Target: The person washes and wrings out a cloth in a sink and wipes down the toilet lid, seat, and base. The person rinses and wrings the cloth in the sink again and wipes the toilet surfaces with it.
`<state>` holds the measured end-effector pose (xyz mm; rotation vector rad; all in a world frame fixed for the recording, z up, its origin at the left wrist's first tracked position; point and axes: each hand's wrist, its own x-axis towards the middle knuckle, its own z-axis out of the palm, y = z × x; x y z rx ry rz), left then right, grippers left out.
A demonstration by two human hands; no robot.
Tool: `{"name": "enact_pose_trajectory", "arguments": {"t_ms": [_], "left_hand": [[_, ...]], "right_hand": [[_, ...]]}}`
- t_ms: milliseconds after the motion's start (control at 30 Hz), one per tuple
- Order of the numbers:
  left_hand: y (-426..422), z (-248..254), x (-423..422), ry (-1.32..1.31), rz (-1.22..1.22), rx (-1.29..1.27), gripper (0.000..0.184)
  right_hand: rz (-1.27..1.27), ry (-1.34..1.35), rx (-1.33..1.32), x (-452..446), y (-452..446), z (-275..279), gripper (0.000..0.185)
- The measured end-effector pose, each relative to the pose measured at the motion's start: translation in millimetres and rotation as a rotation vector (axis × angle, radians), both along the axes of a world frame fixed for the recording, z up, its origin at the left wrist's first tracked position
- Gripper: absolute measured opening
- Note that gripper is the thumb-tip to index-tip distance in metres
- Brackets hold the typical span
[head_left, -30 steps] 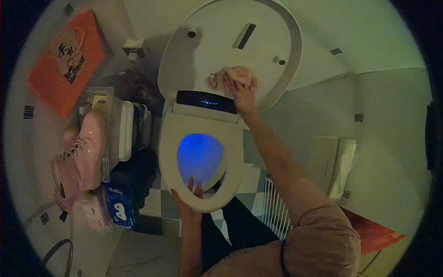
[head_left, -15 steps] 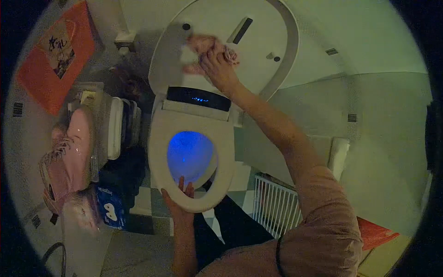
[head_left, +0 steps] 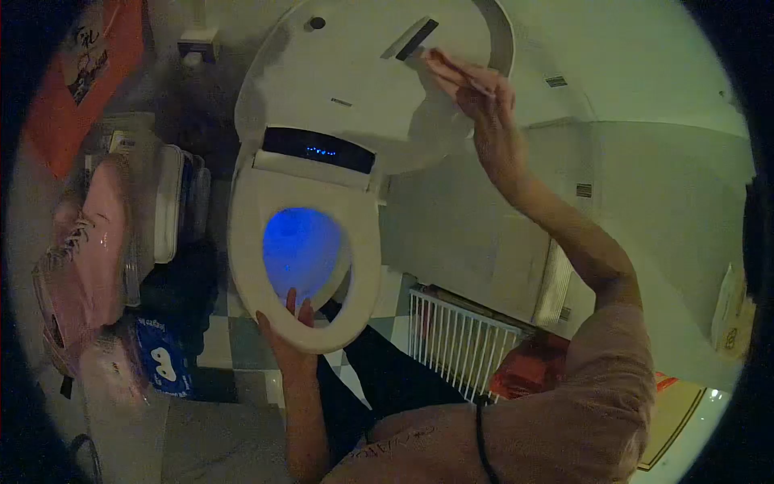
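The toilet seat (head_left: pixel 363 290) is tilted up off the bowl, and its opening glows blue. My left hand (head_left: pixel 294 343) grips its front edge, fingertips inside the opening and thumb on the outer side. Behind it the toilet lid (head_left: pixel 363 73) stands raised. Close to the lid's right side is my right hand (head_left: pixel 496 109), fingers bent round what looks like a thin, pale pink cloth (head_left: pixel 463 71), partly hidden and blurred. A dark rubber strip (head_left: pixel 417 39) on the lid lies just beyond the fingertips. Blue lights show on the black panel (head_left: pixel 318 151) at the hinge.
Pink boots (head_left: pixel 101 234) and clear plastic boxes (head_left: pixel 165 202) stand at the left, above a dark blue bag (head_left: pixel 165 355). An orange-red paper bag (head_left: pixel 76 89) is at the upper left. A white rack (head_left: pixel 455 339) and a red bag (head_left: pixel 528 367) are at the right.
My right hand has swung from the lid's middle to its right edge, taking the cloth along. My left hand keeps its grip on the seat. The whole view has shifted slightly.
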<state>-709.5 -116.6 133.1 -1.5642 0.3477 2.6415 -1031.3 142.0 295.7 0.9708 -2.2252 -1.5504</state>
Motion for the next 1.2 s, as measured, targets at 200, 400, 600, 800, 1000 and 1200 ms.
{"name": "enact_pose_trajectory", "arguments": {"t_ms": [200,400,600,800,1000,1200], "left_hand": [[-3.4,2.2,-1.6,-0.033,-0.011,0.001,0.068],[1.2,-4.2,-1.4,0.077,0.094,0.044,0.07],[-1.9,-10.2,7.4,0.036,-0.051,-0.03,0.075],[1.1,-16.2,10.3,0.021,-0.005,-0.033,0.076],[-2.9,-20.4,15.3,-0.044,-0.013,-0.061,0.071],[1.1,-7.6,5.4,-0.176,-0.039,-0.192,0.069]], "right_hand": [[-0.138,-0.02,-0.135,-3.3,26.6,-122.0,0.04],[0.069,-0.231,-0.468,14.8,20.5,-224.1,0.025],[-0.334,-0.853,-0.822,47.6,33.6,-232.0,0.036],[-0.218,-0.414,-0.81,34.0,10.7,-277.3,0.038],[-0.015,-0.451,-1.425,23.5,-148.3,-295.8,0.035],[0.145,-0.579,-1.296,15.7,-159.6,-324.9,0.04]]}}
